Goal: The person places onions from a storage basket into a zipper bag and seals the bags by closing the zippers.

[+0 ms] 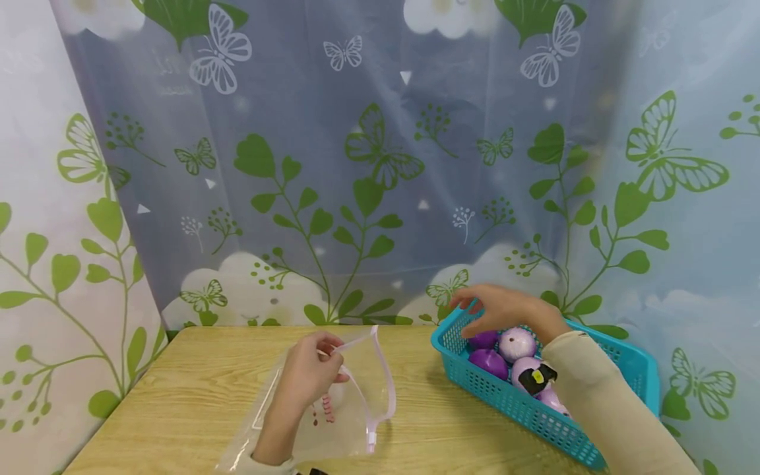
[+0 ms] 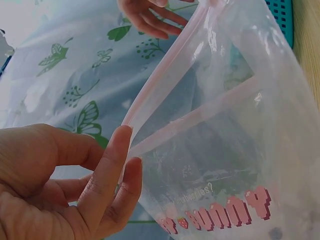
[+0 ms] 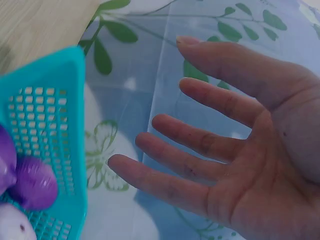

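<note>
From where I stand, the left hand [image 1: 311, 373] pinches the bag [image 1: 350, 402] by one side of its mouth, and that mouth gapes toward the basket [image 1: 505, 399]. The right hand [image 1: 505, 307] holds nothing; its fingers are spread above the basket's far left corner. The bag is left of the basket, around the middle of the tabletop [image 1: 196, 369], while the basket slants from near the tabletop's far edge toward its near right corner.

The step in hand looks to me like steadying the bag while reaching to the basket. To do it well, I'd pinch only one layer of the mouth, so that the other side can fall away and leave a broad gap. The thin film looks apt to fold in on itself, so a light outward pull should serve better than a squeeze. The slider [image 1: 371, 441] sits at the mouth's near end and is best left there, out of the way. For the right hand, coming down from above should clear the basket's rim, with the fingers rounded to suit smooth balls.

Counting, I make it one bag, one slider, one basket, two dark balls [image 1: 488, 364] and at least three pale balls [image 1: 517, 344]; the sleeve may hide more
</note>
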Available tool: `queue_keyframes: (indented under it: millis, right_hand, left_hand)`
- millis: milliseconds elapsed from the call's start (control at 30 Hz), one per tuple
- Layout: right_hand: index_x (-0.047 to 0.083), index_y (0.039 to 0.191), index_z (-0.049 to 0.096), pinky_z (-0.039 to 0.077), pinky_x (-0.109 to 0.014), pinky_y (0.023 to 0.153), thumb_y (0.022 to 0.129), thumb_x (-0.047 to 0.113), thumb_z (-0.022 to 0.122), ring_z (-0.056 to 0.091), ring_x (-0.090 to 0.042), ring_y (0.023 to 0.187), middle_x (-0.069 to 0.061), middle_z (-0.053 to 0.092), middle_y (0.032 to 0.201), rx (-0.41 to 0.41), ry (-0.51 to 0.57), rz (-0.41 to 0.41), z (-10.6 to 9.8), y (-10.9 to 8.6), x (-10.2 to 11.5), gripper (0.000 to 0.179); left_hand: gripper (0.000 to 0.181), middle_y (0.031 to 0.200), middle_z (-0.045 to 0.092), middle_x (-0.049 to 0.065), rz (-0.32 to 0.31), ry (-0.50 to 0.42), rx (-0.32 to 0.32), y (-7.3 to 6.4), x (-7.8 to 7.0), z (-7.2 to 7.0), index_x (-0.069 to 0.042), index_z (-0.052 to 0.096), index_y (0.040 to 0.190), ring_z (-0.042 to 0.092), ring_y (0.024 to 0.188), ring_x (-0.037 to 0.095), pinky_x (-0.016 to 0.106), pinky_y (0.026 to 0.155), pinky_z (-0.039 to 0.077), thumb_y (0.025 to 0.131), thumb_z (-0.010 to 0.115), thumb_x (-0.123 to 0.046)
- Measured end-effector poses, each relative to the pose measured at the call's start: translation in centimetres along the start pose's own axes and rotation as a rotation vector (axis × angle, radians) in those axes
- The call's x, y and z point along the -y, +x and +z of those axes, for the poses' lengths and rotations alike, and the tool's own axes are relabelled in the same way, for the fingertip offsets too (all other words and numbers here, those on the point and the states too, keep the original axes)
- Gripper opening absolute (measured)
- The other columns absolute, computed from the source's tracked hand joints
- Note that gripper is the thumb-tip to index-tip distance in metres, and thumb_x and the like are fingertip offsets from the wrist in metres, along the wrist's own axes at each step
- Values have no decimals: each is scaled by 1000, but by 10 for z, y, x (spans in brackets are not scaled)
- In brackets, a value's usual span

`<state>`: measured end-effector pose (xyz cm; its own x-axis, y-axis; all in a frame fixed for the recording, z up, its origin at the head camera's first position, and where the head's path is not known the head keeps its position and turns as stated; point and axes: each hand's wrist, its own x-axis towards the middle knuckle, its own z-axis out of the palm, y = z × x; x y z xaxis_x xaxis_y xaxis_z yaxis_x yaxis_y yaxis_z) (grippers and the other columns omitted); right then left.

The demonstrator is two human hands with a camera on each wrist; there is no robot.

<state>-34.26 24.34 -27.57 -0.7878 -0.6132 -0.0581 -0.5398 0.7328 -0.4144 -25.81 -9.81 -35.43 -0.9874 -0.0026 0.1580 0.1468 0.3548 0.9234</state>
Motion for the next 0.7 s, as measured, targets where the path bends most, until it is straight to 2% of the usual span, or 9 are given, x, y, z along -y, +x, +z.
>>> queue_keyframes:
  millis: [100,200,333,533,700]
  right_hand:
    - [5,134,62,60,-48,98,89,21,79,67,-39,118,-23,63,133,4,-22,16,-1,-2,-9,51]
    - [2,133,62,64,-41,86,88,18,79,68,-39,116,-27,63,132,18,-10,63,1,-4,-18,50]
    - [1,132,62,65,-35,70,89,15,78,68,-41,116,-28,61,130,42,42,140,3,-5,-31,49]
    - [1,132,61,67,-38,68,88,11,78,69,-37,109,-28,60,128,36,85,219,7,-4,-54,48]
    - [1,129,63,67,-41,69,88,7,76,68,-34,104,-33,59,129,13,79,247,11,0,-70,43]
  left_hand:
    - [25,100,60,17,3,-6,-4,0,0,0,6,67,115,68,62,15,26,57,63,92,58,6]
    - [25,99,60,16,5,-7,-5,0,0,0,5,67,114,68,62,15,23,55,61,92,57,6]
    - [24,100,60,17,0,-9,3,0,0,0,6,67,115,68,63,15,27,59,64,93,57,6]
    - [24,100,60,16,-7,0,6,0,0,1,5,67,114,68,64,15,30,62,65,92,57,5]
    - [23,99,60,16,2,3,5,0,0,0,5,67,114,69,64,15,31,62,66,92,57,5]
